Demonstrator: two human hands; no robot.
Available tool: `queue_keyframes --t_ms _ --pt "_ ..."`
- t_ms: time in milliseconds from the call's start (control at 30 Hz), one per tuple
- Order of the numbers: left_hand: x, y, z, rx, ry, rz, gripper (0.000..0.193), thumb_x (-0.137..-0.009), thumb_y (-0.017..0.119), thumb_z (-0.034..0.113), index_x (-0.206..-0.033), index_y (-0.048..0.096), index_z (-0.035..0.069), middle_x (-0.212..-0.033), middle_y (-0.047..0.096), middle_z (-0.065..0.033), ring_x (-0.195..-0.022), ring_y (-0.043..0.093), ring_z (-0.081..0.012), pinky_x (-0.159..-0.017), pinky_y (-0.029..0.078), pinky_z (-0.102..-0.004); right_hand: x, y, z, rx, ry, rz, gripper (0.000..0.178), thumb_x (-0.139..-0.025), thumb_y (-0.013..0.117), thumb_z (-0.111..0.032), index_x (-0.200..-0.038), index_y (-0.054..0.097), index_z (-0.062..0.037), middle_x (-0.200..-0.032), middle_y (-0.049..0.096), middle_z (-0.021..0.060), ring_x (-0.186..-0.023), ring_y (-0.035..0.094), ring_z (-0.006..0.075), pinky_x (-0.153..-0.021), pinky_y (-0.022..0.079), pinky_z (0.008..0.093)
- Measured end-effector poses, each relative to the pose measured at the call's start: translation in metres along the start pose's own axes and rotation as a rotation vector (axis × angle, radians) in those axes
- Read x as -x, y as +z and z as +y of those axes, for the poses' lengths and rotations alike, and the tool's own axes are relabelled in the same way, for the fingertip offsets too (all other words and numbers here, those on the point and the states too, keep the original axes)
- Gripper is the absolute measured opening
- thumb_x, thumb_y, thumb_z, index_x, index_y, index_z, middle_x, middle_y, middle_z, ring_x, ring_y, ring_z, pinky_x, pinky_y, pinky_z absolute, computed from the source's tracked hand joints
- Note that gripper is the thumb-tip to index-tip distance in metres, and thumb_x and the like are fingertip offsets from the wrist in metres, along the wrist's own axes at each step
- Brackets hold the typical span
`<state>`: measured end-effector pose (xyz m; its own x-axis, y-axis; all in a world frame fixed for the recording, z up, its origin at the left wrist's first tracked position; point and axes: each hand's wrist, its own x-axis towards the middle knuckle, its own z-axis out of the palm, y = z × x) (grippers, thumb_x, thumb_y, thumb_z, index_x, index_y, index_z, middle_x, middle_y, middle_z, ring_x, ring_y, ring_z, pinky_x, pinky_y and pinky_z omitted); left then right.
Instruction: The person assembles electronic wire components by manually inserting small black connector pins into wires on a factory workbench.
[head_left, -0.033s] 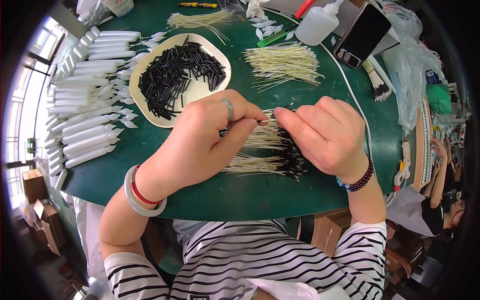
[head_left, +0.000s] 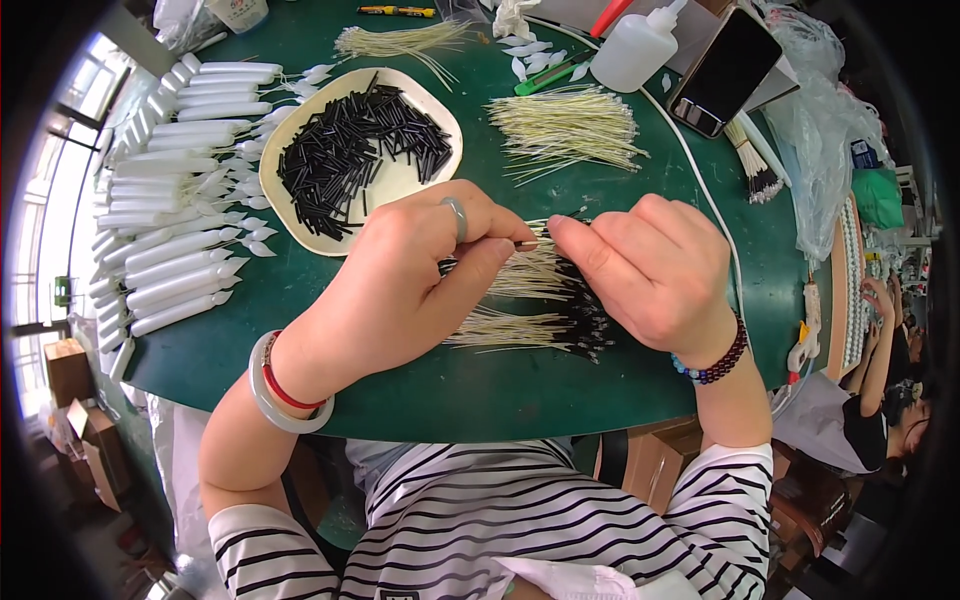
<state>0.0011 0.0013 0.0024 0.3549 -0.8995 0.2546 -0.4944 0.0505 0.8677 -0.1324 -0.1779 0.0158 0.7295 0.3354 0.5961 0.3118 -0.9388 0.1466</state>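
Note:
My left hand is closed in a pinch, with the dark end of a short black tube showing at its fingertips. Close beside it, my right hand has its thumb and forefinger pressed together; whatever they hold is hidden. Under both hands lie bunches of thin pale wires whose right ends carry black sleeves and small clear tips. Behind my left hand sits a cream tray heaped with short black tubes. Farther back is a pile of yellowish wires without sleeves.
White candle-shaped sticks with flame tips line the left side of the green table. At the back right are a white squeeze bottle, a green cutter and a propped phone. A white cable runs down the right.

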Motion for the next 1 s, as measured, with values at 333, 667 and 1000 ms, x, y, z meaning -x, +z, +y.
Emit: queue_keyframes --t_ms 333,667,1000 --pt "-0.001 0.006 -0.001 -0.313 0.207 0.193 0.018 -0.072 0.068 -0.008 -0.088 0.067 0.001 -0.08 0.065 -0.0085 -0.069 0.062 -0.0197 -0.06 0.049 -0.0273 -0.008 0.007 -0.008 -0.374 0.29 -0.099 0.015 -0.075 0.068 -0.007 -0.086 0.062 -0.0004 -0.079 0.06 0.0065 -0.075 0.059 0.0235 -0.066 0.049 0.0329" --pt "-0.002 0.013 0.001 -0.433 0.302 0.177 0.019 -0.072 0.071 -0.003 -0.089 0.067 0.003 -0.077 0.065 -0.0079 -0.066 0.063 -0.0205 -0.059 0.05 -0.0287 -0.004 0.013 -0.001 -0.751 0.404 -0.235 0.013 -0.08 0.067 -0.015 -0.085 0.065 -0.0026 -0.073 0.063 0.0088 -0.068 0.059 0.0268 -0.067 0.046 0.0347" --pt "0.008 0.006 -0.006 -0.417 0.215 0.096 0.017 -0.071 0.068 -0.008 -0.085 0.066 0.002 -0.076 0.063 -0.0106 -0.068 0.062 -0.0264 -0.059 0.05 -0.0325 0.007 -0.01 0.029 -0.871 0.449 -0.497 0.006 -0.077 0.064 -0.008 -0.076 0.064 -0.0028 -0.071 0.063 0.009 -0.065 0.06 0.0241 -0.062 0.048 0.0312"
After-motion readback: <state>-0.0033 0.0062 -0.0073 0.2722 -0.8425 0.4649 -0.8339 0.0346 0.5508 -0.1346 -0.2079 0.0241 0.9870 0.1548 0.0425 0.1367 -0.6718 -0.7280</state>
